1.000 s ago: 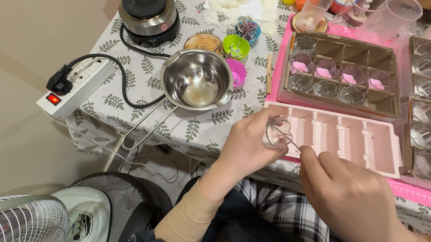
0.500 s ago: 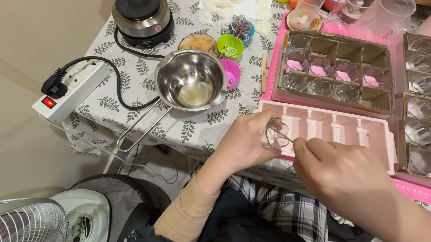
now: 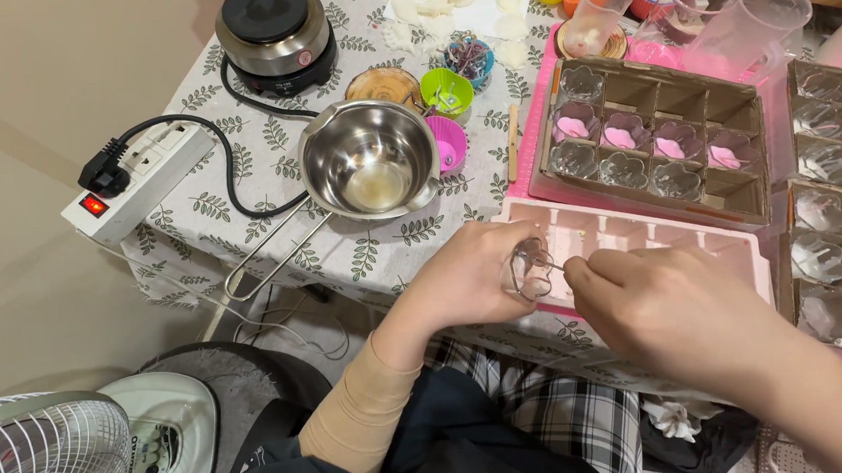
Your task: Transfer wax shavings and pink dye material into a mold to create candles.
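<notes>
My left hand (image 3: 468, 282) grips a small clear flower-shaped glass cup (image 3: 530, 269), tilted on its side above the near edge of the table. My right hand (image 3: 669, 309) pinches a thin metal stick (image 3: 551, 264) whose tip reaches into the cup's mouth. Both hands hover in front of a pale pink compartment tray (image 3: 675, 245). Behind it stands a cardboard divider box (image 3: 654, 139) with more clear flower cups, a few of them filled with pink wax.
A steel pouring pot (image 3: 370, 162) with a wire handle sits on the leaf-print tablecloth (image 3: 242, 184). An electric hot plate (image 3: 275, 31), a power strip (image 3: 135, 178), coloured silicone cups (image 3: 448, 94), plastic beakers (image 3: 758, 16) and more boxes of cups (image 3: 837, 192) surround it. A fan (image 3: 45, 459) stands low left.
My right hand has moved up and left, closer to the cup, pushing the stick further into it. The view has drifted slightly; my left hand keeps the cup almost still.
</notes>
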